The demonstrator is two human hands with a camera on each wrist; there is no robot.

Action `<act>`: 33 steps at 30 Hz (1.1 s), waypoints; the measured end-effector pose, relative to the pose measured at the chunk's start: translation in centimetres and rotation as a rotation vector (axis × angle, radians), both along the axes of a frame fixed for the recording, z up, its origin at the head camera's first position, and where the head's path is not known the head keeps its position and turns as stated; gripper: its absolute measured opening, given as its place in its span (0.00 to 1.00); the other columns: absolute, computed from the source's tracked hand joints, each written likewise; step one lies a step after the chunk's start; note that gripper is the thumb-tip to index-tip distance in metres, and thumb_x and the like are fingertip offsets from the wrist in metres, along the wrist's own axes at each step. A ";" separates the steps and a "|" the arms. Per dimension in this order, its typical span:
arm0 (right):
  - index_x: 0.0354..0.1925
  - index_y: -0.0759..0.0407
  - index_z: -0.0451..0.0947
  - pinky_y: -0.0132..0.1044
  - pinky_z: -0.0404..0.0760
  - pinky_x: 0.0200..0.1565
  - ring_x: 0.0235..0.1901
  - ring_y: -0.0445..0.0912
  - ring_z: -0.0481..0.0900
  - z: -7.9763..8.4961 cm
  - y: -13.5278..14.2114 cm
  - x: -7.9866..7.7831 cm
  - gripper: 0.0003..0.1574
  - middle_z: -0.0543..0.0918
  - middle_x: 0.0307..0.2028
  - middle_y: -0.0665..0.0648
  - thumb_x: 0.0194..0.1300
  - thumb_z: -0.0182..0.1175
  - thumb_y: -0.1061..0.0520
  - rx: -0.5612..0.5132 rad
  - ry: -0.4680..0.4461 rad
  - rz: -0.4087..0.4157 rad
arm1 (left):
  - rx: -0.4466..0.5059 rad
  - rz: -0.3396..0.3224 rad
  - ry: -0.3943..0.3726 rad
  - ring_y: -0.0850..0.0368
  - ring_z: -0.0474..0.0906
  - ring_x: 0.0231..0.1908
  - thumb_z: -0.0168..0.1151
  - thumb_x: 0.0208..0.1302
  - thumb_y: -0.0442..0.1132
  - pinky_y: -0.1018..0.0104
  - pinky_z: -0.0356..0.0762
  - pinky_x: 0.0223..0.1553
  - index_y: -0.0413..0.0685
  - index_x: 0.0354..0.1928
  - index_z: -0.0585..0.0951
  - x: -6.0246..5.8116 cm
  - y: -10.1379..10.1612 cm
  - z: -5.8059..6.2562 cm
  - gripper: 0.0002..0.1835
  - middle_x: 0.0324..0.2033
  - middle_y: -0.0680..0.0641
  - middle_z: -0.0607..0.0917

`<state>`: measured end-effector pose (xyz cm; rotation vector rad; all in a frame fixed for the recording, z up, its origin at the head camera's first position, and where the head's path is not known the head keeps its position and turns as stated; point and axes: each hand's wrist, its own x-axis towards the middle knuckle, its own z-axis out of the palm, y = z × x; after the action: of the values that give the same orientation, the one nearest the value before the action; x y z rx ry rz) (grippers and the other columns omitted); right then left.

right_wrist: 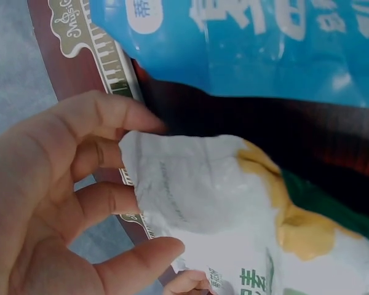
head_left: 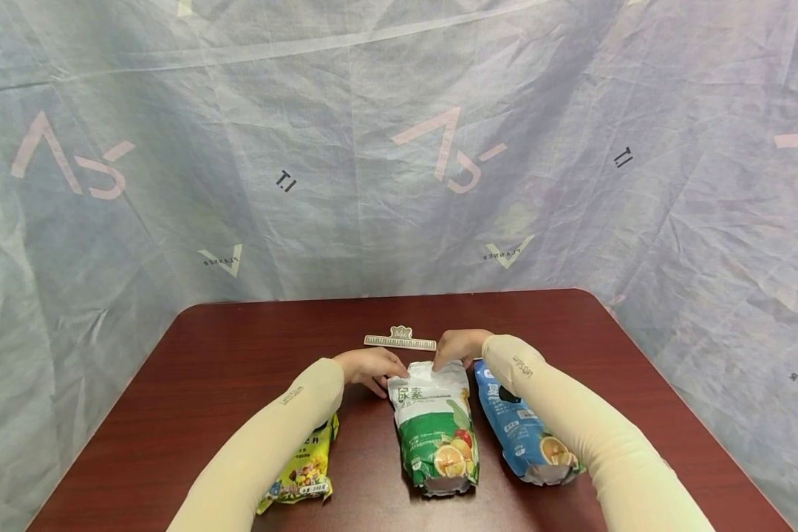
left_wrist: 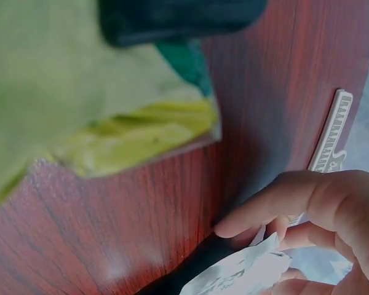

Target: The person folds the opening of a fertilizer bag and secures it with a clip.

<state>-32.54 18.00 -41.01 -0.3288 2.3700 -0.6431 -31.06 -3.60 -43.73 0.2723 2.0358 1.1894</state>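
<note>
In the head view, a green-and-white urea bag (head_left: 432,414) lies on the table (head_left: 366,458), a yellow bag (head_left: 306,465) to its left, a blue bag (head_left: 515,436) to its right, a piano-key clip (head_left: 400,340) beyond it. Left wrist: the fingers of the left hand (left_wrist: 350,212) grasp its top corner. Right wrist: the right hand's (right_wrist: 55,209) fingers pinch its top edge.

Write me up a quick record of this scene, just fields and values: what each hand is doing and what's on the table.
centre: white-and-green bag printed with fruit, lying on the table
left hand: grips its top left corner
right hand: thumb in front, fingers behind its top edge
left side: yellow bag, partly hidden by a sleeve
right side: blue bag, also partly covered
beyond: keyboard-patterned clip
backdrop: printed grey cloth
</note>
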 end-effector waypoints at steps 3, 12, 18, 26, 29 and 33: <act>0.37 0.50 0.83 0.47 0.76 0.46 0.60 0.54 0.64 0.1 0.1 0.0 0.09 0.67 0.62 0.58 0.57 0.63 0.49 -0.017 -0.010 -0.005 | 0.002 -0.012 0.010 0.52 0.74 0.35 0.59 0.61 0.38 0.57 0.79 0.35 0.35 0.49 0.77 0.0 0.1 0.0 0.16 0.46 0.43 0.76; 0.38 0.54 0.79 0.46 0.79 0.35 0.52 0.57 0.70 0.1 0.4 -0.1 0.12 0.75 0.50 0.54 0.54 0.66 0.55 -0.061 -0.081 -0.073 | 0.004 -0.019 0.019 0.56 0.72 0.30 0.60 0.58 0.29 0.60 0.79 0.35 0.32 0.47 0.77 0.3 0.3 0.1 0.14 0.39 0.43 0.77; 0.38 0.60 0.77 0.47 0.80 0.32 0.38 0.55 0.79 0.2 0.8 -0.1 0.14 0.78 0.41 0.57 0.50 0.66 0.66 -0.141 -0.140 -0.100 | 0.005 -0.026 0.030 0.59 0.71 0.26 0.59 0.58 0.26 0.63 0.79 0.32 0.32 0.44 0.78 0.3 0.2 0.0 0.11 0.33 0.47 0.78; 0.39 0.61 0.79 0.46 0.81 0.34 0.30 0.51 0.78 0.8 1.3 -0.1 0.14 0.80 0.37 0.58 0.51 0.64 0.69 -0.190 -0.173 -0.102 | 0.017 -0.037 0.025 0.58 0.77 0.26 0.58 0.58 0.25 0.63 0.80 0.30 0.33 0.40 0.79 0.2 0.2 -0.2 0.07 0.27 0.46 0.80; 0.39 0.61 0.79 0.46 0.81 0.34 0.28 0.49 0.75 0.9 1.5 -0.1 0.14 0.80 0.38 0.58 0.51 0.64 0.69 -0.196 -0.169 -0.109 | 0.020 -0.040 0.028 0.58 0.77 0.26 0.59 0.58 0.25 0.62 0.80 0.30 0.32 0.39 0.79 0.2 0.1 -0.2 0.07 0.27 0.45 0.80; 0.40 0.60 0.80 0.45 0.81 0.34 0.25 0.48 0.72 1.1 1.6 -0.1 0.15 0.79 0.41 0.56 0.51 0.65 0.68 -0.194 -0.163 -0.115 | 0.026 -0.041 0.018 0.58 0.78 0.26 0.58 0.58 0.25 0.62 0.80 0.31 0.32 0.39 0.79 0.2 0.1 -0.1 0.07 0.28 0.45 0.81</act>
<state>-32.66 19.63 -39.93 -0.2161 2.1877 -0.9219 -30.84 -3.51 -43.88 0.3370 2.0214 1.1931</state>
